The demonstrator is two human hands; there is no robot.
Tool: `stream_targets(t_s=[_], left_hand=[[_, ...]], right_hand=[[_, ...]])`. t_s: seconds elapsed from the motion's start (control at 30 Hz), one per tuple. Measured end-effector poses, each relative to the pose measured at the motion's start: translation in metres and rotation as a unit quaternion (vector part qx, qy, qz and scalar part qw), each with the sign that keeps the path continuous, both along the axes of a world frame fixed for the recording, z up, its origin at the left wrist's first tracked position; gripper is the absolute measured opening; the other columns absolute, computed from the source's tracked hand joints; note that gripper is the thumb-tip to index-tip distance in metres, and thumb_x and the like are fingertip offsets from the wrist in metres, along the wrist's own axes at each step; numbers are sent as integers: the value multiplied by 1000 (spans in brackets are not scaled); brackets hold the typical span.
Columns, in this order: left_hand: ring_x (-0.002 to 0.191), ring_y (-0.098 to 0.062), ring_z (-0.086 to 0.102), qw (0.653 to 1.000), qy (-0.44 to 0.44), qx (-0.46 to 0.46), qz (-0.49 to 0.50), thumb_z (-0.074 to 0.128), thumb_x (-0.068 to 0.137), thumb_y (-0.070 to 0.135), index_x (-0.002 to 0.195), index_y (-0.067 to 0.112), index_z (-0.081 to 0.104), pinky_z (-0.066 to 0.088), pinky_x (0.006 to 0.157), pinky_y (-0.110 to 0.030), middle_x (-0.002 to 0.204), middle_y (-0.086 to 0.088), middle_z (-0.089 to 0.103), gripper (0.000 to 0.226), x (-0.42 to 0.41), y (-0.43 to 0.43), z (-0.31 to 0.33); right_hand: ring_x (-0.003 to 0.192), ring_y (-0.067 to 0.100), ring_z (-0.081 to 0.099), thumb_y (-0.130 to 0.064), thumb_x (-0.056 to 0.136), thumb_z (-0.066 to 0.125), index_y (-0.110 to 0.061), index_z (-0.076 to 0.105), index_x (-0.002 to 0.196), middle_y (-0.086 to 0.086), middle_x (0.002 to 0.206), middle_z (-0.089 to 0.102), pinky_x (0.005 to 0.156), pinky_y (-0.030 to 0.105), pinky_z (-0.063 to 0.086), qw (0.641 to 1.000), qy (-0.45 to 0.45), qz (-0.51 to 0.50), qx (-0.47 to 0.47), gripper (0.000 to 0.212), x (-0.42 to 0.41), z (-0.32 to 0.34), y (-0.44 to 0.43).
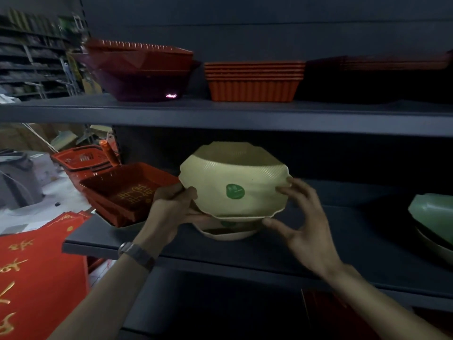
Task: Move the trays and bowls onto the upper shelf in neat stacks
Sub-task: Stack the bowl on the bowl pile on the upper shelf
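Note:
A cream bowl (230, 177) with a green sticker is tilted above the lower shelf (343, 266), lifted off more cream bowls (228, 231) beneath it. My left hand (171, 204) grips its left rim and my right hand (299, 217) holds its right side and underside. On the upper shelf (220, 114) stand dark red bowls (139, 69) at the left, an orange tray stack (253, 81) in the middle and dark trays (377, 74) at the right. Red trays (127, 192) with gold characters lie on the lower shelf at the left.
A green bowl (434, 212) over other bowls sits at the lower shelf's right end. Red shopping baskets (81, 158) and red banners (36, 278) with gold characters lie to the left of the shelving. More shelving stands far left.

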State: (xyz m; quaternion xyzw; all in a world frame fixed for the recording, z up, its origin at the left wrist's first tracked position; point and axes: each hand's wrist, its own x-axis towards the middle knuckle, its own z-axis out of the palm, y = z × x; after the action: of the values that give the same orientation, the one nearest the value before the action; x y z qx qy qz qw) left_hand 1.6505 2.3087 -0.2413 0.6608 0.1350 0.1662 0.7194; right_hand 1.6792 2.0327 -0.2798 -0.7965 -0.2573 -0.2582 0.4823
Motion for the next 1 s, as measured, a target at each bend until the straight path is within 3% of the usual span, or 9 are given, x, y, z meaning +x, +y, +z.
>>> stream_targets(t_s=[0.17,0.27,0.33,0.47,0.6,0.7,0.77,0.87,1.0], left_hand=[[82,-47,77,997,13,-18,-68,56,100,-4,118,4,70,66,63,-48,110,-22,75,24,-24,-16,16],[83,-47,77,994,7,-27,-105,55,98,-7,123,17,68,66,62,-48,117,-18,74,37,-35,-31,18],[83,-46,77,991,2,-27,-131,53,97,-9,128,20,66,65,63,-47,119,-16,73,44,-40,-42,15],[94,-41,77,987,-8,-17,-160,59,95,-6,135,35,62,66,70,-44,127,-12,72,57,-44,-65,7],[116,-29,72,974,-25,10,-223,76,90,3,141,39,58,65,82,-43,131,-3,72,65,-51,-87,2],[131,-17,64,945,-45,119,-302,93,76,28,151,37,49,53,108,-47,140,8,67,87,-60,-102,1],[137,-14,58,924,-61,147,-348,97,70,35,154,38,43,43,118,-48,146,10,63,100,-66,-116,2],[142,-13,52,904,-99,151,-387,102,64,27,155,44,34,44,117,-43,152,11,55,115,-72,-139,1],[138,-2,54,890,-149,152,-403,104,55,25,141,66,39,51,101,-18,147,24,56,115,-90,-164,7]], right_hand=[[156,2,17,-61,59,95,-50,37,154,-25,171,3,119,34,29,995,89,-1,-54,112,-15,21,-42],[156,2,24,-66,50,97,-57,16,160,-26,170,15,123,41,36,978,191,80,-36,136,-20,27,-69],[151,-2,32,-64,49,99,-57,6,161,-34,163,24,123,34,36,967,221,122,-35,147,-28,28,-82],[141,-15,40,-51,50,104,-51,6,163,-37,155,36,118,19,31,970,215,114,-23,150,-49,27,-105],[140,-24,30,-50,47,104,-49,15,162,-51,148,34,109,3,26,982,173,68,-9,145,-79,28,-135],[140,-27,24,-61,40,101,-47,20,163,-56,145,31,120,16,22,985,169,29,2,148,-105,32,-161],[145,-22,24,-63,42,100,-50,21,162,-52,151,30,126,28,20,987,162,17,2,145,-122,36,-176],[149,-12,30,-63,45,100,-59,23,156,-43,156,34,127,36,25,988,154,13,10,135,-146,45,-194],[148,-3,40,-58,44,103,-49,20,162,-32,158,42,125,39,32,989,147,8,32,144,-177,53,-216]])
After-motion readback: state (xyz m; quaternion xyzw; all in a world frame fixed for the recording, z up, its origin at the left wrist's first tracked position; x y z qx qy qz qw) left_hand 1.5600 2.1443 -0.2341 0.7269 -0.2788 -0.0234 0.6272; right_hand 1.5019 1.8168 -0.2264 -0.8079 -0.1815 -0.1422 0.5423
